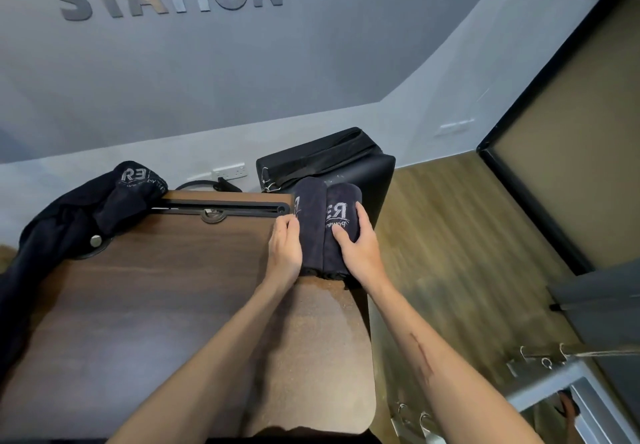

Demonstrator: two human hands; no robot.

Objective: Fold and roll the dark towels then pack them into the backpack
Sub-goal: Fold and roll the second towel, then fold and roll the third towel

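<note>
Two rolled dark towels (325, 228) with white logo print lie side by side at the right end of the brown padded bench (156, 305). My left hand (285, 249) presses against the left roll's side. My right hand (358, 253) wraps over the right roll, so both hands squeeze the pair together. A black backpack (329, 163) stands on the floor just beyond the rolls, its straps facing up. More dark towels (79, 221) lie loose in a heap at the bench's far left corner.
A grey wall (242, 79) with large "STATION" lettering runs behind the bench, with a socket (230, 170) low on it. Wooden floor (467, 235) lies to the right. A metal frame with hooks (540, 364) sits at lower right.
</note>
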